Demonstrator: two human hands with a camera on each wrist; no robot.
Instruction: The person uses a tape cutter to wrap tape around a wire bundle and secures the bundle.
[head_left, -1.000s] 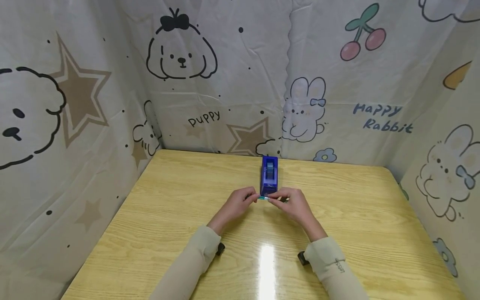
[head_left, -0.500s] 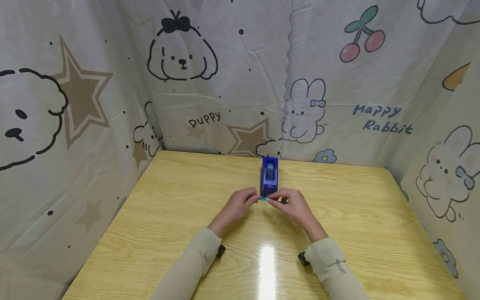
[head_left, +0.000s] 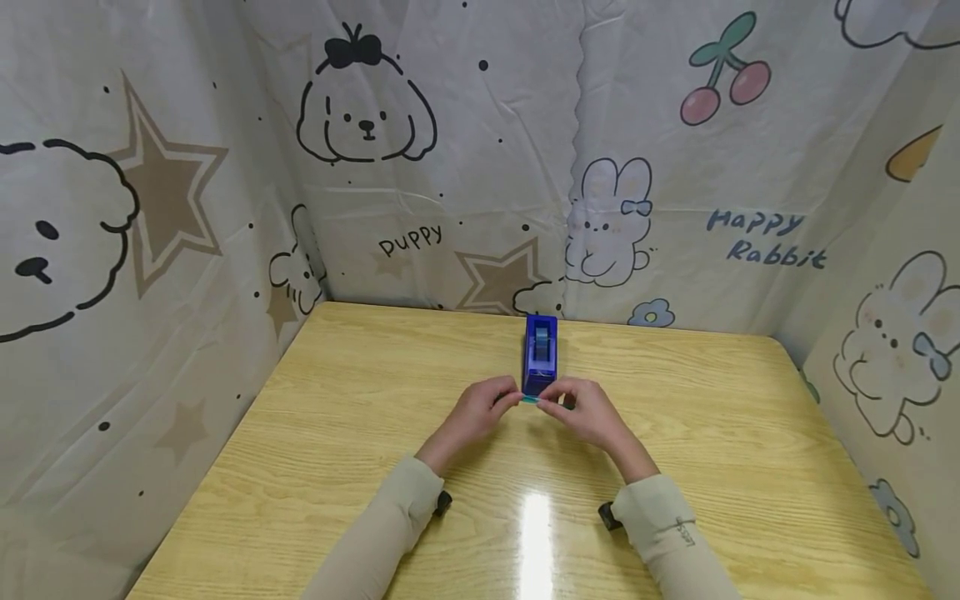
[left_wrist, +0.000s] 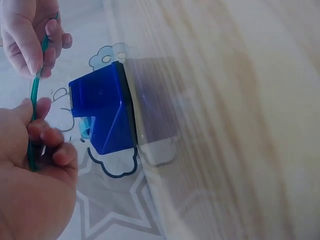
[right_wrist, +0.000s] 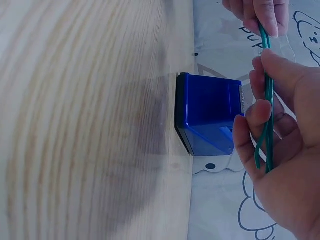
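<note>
Thin green strands, which look like wire or cord, run in a narrow bundle between both hands. With thumb and fingers my left hand pinches one side of the bundle. My right hand pinches the other side, and loose strand ends lie across its palm in the right wrist view. Only a short blue-green stretch shows between the fingertips in the head view. Just beyond the hands stands a blue tape dispenser, its tape roll inside; neither hand visibly grips it. A clear film seems to show by the strands.
The wooden table reaches under both arms, with a bright glare near its front. Printed curtains enclose it at the back and sides. Black straps or camera mounts sit at the wrists by the rolled sleeves.
Very little differs. Both hands keep pinching the green strands before the dispenser, the left fingertips slightly nearer the right ones. The head view has shifted a touch.
</note>
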